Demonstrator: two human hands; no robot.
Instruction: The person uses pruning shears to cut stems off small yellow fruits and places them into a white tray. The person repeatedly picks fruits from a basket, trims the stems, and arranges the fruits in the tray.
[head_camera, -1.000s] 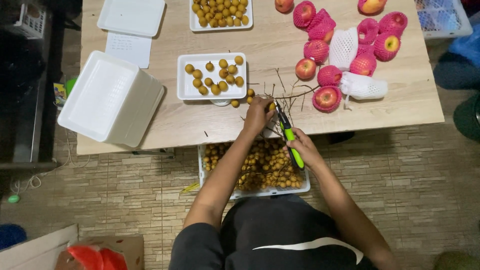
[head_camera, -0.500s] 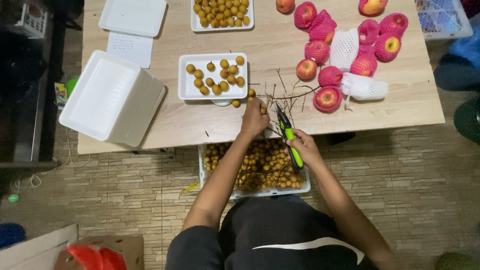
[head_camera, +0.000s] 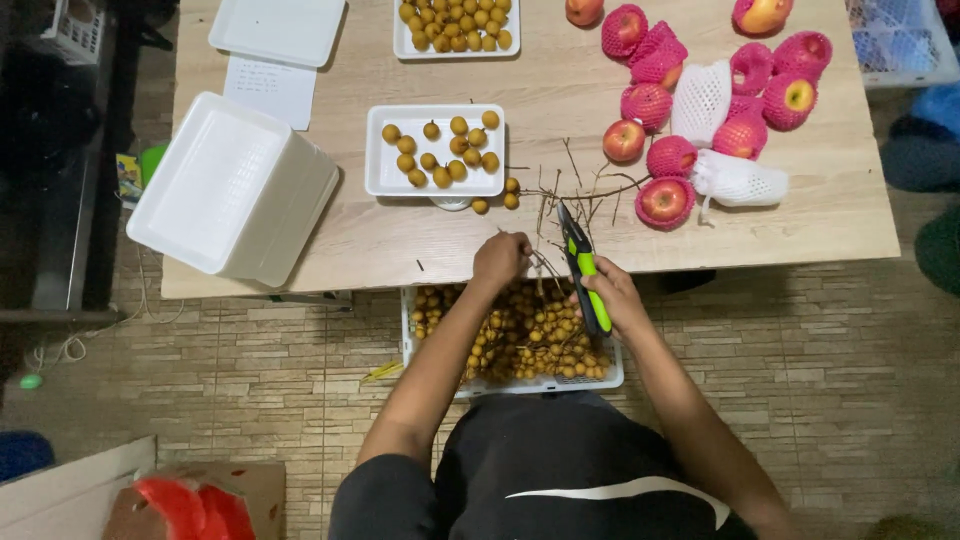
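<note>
Head camera, looking straight down: a person in a dark top is sitting at the near edge of a pale wooden table (head_camera: 400, 240), both forearms reaching forward. The left hand (head_camera: 500, 260) is closing in a loose fist around the thin bare twigs (head_camera: 575, 190) of a fruit branch, just at the table edge. The right hand (head_camera: 612, 296) is gripping a pair of pruning shears (head_camera: 580, 262) with green and black handles, the blades pointing away from the person and lying among the twigs, right beside the left hand.

Below the hands, on the person's lap or just under the table edge (which of the two cannot be told), a white crate (head_camera: 512, 384) is holding a heap of small brown longan fruits on their stems.

On the table, just beyond the left hand, a white foam tray (head_camera: 385, 180) is carrying about a dozen loose longans, with three more loose longans (head_camera: 505, 193) lying beside its right edge. A second tray of longans (head_camera: 455, 22) is sitting at the far edge. To the left, a stack of empty foam trays (head_camera: 235, 185) is lying tilted, near a sheet of paper (head_camera: 268, 90). To the right, red apples (head_camera: 662, 200) are lying clustered, many in pink foam nets, two in white nets.
</note>
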